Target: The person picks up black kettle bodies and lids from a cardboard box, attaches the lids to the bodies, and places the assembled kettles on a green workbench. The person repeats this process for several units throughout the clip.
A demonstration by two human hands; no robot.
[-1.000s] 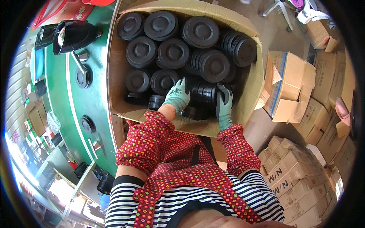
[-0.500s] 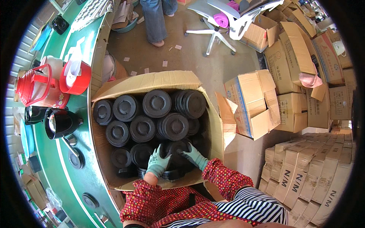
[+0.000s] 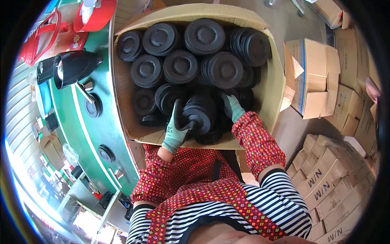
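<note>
Several stacks of black round ridged discs fill a big open cardboard box in front of me. My left hand, in a pale green glove with a dark palm, grips a tilted stack of black discs near the box's front wall. Its thumb lies over the near side of the top disc, and its fingers go round the left side. My right hand, gloved alike, reaches down just right of that stack. Its dark fingertips blend into the black discs, so their hold is hidden.
A green workbench runs along the left, bearing black lamp-like cups, loose black discs and a red basket. An upright carton stands right of the box. Stacked cartons stand at the lower right.
My view has tipped downward, so the box sits higher in the picture. The stack between my hands now leans toward me, with my left thumb over its top disc.
</note>
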